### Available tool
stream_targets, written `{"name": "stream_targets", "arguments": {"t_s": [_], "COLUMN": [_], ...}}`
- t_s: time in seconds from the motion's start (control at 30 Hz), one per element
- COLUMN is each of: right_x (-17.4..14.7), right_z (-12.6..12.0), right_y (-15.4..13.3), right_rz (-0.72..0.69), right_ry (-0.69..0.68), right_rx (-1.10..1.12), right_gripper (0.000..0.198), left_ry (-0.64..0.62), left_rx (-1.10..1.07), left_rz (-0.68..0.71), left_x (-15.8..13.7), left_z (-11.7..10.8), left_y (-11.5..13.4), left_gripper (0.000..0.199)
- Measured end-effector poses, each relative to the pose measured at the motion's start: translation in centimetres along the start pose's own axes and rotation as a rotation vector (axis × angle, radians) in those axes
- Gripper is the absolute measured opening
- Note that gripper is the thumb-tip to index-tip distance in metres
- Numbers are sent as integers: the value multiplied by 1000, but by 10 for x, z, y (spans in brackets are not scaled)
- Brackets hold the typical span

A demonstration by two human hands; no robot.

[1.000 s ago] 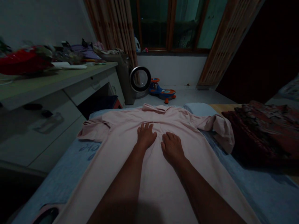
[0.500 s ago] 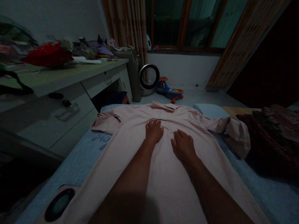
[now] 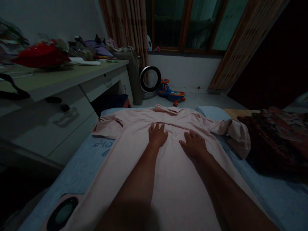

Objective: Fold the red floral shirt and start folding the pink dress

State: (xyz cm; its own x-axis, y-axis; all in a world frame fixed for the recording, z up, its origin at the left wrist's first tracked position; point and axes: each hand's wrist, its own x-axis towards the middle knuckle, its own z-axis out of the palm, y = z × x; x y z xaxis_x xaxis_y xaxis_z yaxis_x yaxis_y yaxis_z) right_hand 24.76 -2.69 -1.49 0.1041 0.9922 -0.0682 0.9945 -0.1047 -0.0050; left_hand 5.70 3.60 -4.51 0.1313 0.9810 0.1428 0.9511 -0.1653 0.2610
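A pale pink shirt (image 3: 134, 154) with a collar and short sleeves lies spread out on a bed with a blue cover (image 3: 79, 163). Its collar points away from me, and small wrinkles run across the chest. My left hand (image 3: 158, 135) rests on the shirt a little below the collar, fingers apart and stretched forward. To its right, my right hand (image 3: 194, 143) lies on the fabric with its fingers spread and the thumb out to the left. Neither hand grips the cloth visibly.
At the left stands a desk (image 3: 72, 78) with drawers, a red bag (image 3: 43, 55) and clutter. A round pink-and-black device (image 3: 62, 213) lies near the bed's left edge. Folded dark patterned fabric (image 3: 281, 141) is piled at right. Beyond the bed are a ring-shaped appliance (image 3: 141, 80) and a ride-on toy (image 3: 170, 93).
My right hand has slid slightly right and its fingers have spread from a more curled pose. My left hand stays at nearly the same place on the shirt. The view has shifted slightly.
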Motion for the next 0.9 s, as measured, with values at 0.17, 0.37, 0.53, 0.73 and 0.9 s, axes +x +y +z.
{"name": "stream_targets", "arguments": {"t_s": [0.17, 0.37, 0.53, 0.73, 0.9], "right_x": [57, 110, 120, 148, 172], "right_z": [-40, -18, 3, -1, -7], "right_y": [-24, -56, -41, 15, 22], "right_rz": [-62, -352, -400, -262, -107], "right_ry": [-32, 147, 269, 166, 168], "right_rx": [-43, 26, 53, 32, 34], "right_gripper": [38, 32, 33, 41, 38], "left_ry": [14, 23, 40, 33, 14], "left_rx": [25, 63, 79, 101, 83], "left_rz": [3, 25, 21, 14, 18], "left_x": [1, 1, 0, 1, 2], "left_z": [0, -3, -2, 2, 1], "left_y": [1, 1, 2, 2, 2], "left_gripper": [55, 54, 52, 53, 55]}}
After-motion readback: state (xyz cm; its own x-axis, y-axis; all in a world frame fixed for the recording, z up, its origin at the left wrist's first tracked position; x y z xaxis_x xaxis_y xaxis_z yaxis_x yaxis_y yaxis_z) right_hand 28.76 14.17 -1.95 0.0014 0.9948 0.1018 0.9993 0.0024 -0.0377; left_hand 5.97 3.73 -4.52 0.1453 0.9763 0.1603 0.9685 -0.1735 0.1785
